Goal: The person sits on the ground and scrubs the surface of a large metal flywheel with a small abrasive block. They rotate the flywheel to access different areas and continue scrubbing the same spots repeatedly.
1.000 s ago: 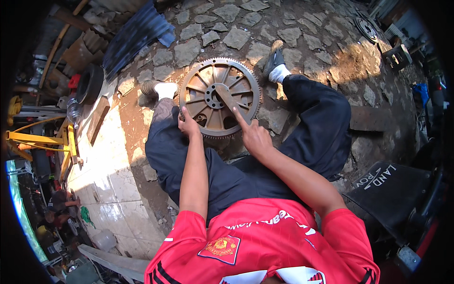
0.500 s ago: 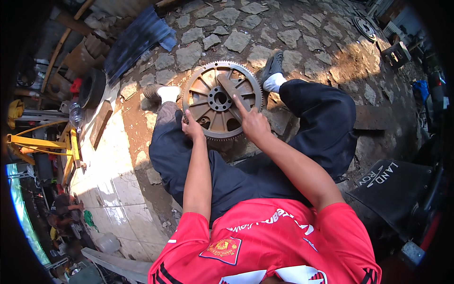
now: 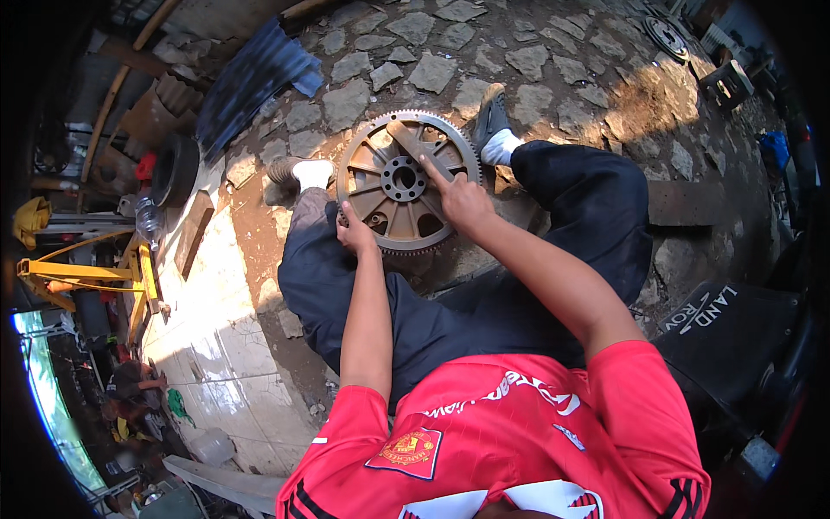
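A toothed metal flywheel (image 3: 380, 191), with spokes and a ring of holes round its hub, stands between my lower legs, its spoked face toward me. My left hand (image 3: 355, 233) grips its lower-left rim, the thumb on the face. In my right hand (image 3: 465, 204) is a flat brown stick (image 3: 407, 138), its rounded end lying over the upper spokes beside the hub. The right index finger stretches along the stick. The other fingers curl under, partly hidden.
Stone paving (image 3: 432, 74) surrounds my feet. Left lie a wooden block (image 3: 194, 232), a plastic bottle (image 3: 149, 221), a tyre (image 3: 175, 170) and a yellow metal frame (image 3: 86, 272). Another person (image 3: 134, 385) is at the lower left. A round metal part (image 3: 667, 39) lies far right.
My right hand has moved slightly up and left, pushing the stick's end toward the flywheel's upper rim. The left hand keeps its hold. The whole view has shifted a little.
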Available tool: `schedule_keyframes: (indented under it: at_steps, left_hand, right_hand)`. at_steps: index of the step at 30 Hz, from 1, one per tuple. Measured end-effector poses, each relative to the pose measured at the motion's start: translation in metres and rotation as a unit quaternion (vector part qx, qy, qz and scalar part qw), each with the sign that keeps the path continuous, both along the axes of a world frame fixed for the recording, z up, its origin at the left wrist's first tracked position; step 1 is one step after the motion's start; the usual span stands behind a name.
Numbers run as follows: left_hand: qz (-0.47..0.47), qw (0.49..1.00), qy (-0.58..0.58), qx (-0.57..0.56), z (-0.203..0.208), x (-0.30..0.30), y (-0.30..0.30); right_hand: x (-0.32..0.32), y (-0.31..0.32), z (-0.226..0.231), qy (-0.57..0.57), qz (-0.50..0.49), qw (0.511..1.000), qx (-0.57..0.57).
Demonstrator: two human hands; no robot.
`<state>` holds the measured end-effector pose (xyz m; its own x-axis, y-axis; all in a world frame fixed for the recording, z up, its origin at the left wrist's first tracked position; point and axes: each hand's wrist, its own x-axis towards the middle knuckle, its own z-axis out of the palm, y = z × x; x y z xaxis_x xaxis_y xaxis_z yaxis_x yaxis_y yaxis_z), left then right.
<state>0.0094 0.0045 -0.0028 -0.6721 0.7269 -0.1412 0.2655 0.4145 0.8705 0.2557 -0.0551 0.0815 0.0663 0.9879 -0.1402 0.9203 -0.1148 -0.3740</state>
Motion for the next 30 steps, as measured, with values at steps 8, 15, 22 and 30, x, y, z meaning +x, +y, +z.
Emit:
schedule_keyframes:
  at_steps: [8, 15, 22, 30]
  left_hand:
    - [0.008, 1.000, 0.025, 0.012, -0.009, -0.016, 0.010]
    - [0.007, 1.000, 0.027, 0.002, 0.001, -0.008, -0.002]
    - [0.009, 1.000, 0.015, -0.003, -0.003, -0.001, -0.002]
    - [0.004, 1.000, -0.003, 0.018, 0.002, -0.007, -0.005]
  right_hand:
    - [0.007, -0.035, 0.031, -0.002, 0.074, 0.995, -0.072]
    - [0.005, -0.050, 0.025, 0.008, 0.061, 0.996, -0.060]
    - [-0.015, -0.032, 0.015, -0.011, 0.093, 0.995, -0.042]
    - [-0.017, -0.071, 0.028, 0.031, 0.115, 0.989, -0.088]
